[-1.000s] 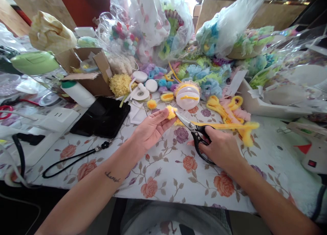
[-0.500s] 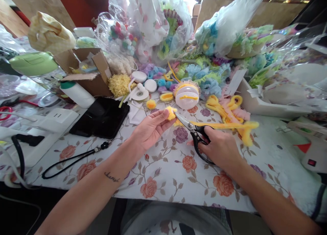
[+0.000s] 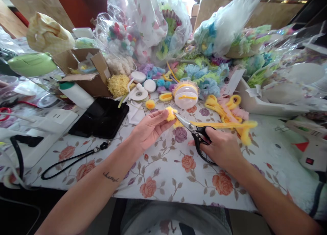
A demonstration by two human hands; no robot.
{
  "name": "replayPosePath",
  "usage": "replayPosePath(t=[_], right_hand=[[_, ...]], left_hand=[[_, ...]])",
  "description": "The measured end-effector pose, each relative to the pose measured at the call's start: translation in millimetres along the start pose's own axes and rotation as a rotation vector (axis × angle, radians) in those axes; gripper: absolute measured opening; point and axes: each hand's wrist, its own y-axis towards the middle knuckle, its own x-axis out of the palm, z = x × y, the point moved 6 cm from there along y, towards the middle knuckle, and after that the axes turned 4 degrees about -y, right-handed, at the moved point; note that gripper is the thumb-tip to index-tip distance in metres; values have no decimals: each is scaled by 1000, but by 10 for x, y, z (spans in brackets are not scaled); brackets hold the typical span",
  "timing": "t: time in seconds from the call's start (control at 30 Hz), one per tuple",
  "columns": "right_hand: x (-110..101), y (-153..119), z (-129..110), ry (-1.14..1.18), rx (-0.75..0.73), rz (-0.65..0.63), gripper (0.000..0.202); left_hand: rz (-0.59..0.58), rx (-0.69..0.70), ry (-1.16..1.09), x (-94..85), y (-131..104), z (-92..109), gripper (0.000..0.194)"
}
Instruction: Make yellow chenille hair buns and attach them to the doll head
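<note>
Yellow fluff [image 3: 171, 113] is pinched between my left fingers [image 3: 160, 116]. On camera, my right fingers [image 3: 212, 134] wrap around black-handled scissors [image 3: 192, 126], tips at the fluff; an orange-yellow pompom [image 3: 150, 104] lies beyond the left fingers.

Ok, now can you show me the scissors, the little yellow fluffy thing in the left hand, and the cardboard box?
Scissors [image 3: 192, 126]: head view, on the pivot between blades and handles.
Yellow fluffy thing [image 3: 171, 114]: head view, on its fuzzy surface.
Cardboard box [image 3: 96, 87]: head view, on its brown outer wall.
</note>
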Motion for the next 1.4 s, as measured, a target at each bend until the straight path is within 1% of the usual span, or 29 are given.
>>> replayPosePath(t=[0.2,0.43,0.7,0.83,1.0,1.2,1.4], right_hand=[[51,4,33,47,36,-49,30],[52,7,33,67,50,-58,28],[69,9,51,119,80,-129,31],[87,12,53,120,82,-129,32],[78,1,63,112,47,-92,34],[80,-13,69,156,43,-126,33],[85,6,61,176,52,-119,30]], left_hand=[[-8,1,-18,-1,-3,8,15],[-24,2,4,-9,6,-8,8],[-15,10,17,-3,-3,4,5],[-6,3,19,-2,-7,-1,5],[-13,-15,32,-2,-10,-5,6],[-62,-32,29,44,-19,-5,7],[-26,-27,19,13,-11,-1,7]])
